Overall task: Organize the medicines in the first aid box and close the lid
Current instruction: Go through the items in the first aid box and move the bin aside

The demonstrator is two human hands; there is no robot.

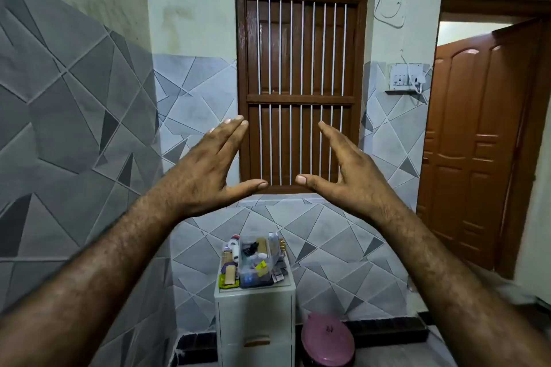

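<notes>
A clear plastic first aid box point(257, 262) stands on top of a white drawer cabinet point(255, 319) against the tiled wall, its lid off or open; I cannot tell which. Medicines fill it, and several bottles, tubes and packets point(229, 265) lie beside it on the cabinet top. My left hand point(208, 170) and my right hand point(343, 170) are raised high in front of the barred window, backs toward me, fingers spread and thumbs pointing at each other. Both hold nothing and are far above the box.
A brown wooden window with white bars point(301, 83) is straight ahead. An orange-brown door point(477, 152) stands ajar at the right. A pink lidded bin point(328, 340) sits on the floor right of the cabinet. A switchboard point(407, 76) hangs on the wall.
</notes>
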